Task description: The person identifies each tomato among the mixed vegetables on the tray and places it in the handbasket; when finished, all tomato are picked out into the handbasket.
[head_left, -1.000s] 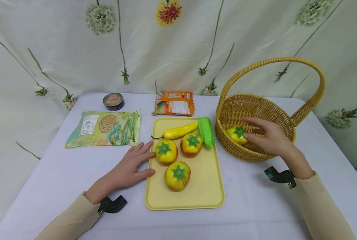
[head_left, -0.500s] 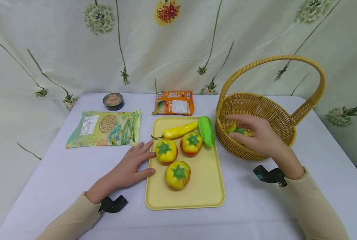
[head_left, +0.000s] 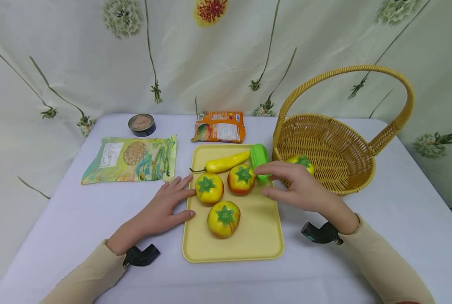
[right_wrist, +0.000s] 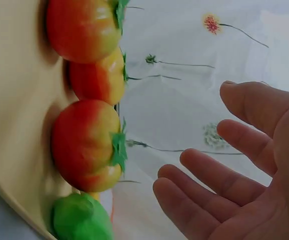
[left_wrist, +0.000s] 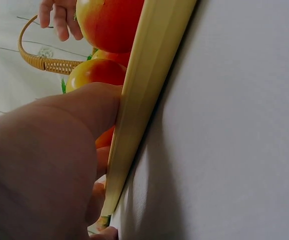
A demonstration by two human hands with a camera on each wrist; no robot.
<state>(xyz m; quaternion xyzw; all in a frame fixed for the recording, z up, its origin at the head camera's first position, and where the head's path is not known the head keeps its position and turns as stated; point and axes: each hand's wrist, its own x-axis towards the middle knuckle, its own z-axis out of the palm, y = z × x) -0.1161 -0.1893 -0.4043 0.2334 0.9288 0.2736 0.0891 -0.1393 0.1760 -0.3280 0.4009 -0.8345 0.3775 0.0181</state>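
A yellow tray [head_left: 256, 240] lies mid-table. On it are three yellow-red toy tomatoes with green star tops: a left one [head_left: 209, 188], a right one [head_left: 241, 180] and a front one [head_left: 224, 219]. A yellow chili pepper [head_left: 226, 163] and a long green vegetable [head_left: 259, 156] lie behind them. My left hand [head_left: 159, 211] rests with spread fingers along the tray's left rim. Over the right side of the tray my right hand [head_left: 302, 185] hovers, its fingers loosely bent and holding nothing. It is beside the right tomato and partly hides the green vegetable.
A wicker basket [head_left: 321, 143] with a tall handle stands to the right, another toy tomato [head_left: 300, 161] inside it. Behind the tray lies an orange snack packet [head_left: 219, 127]. A green-yellow bag [head_left: 134, 158] and a round can [head_left: 142, 125] are at the left.
My right hand has let go of the tomato in the basket, come out of the basket, and moved left over the tray. The left hand has stayed at the rim.
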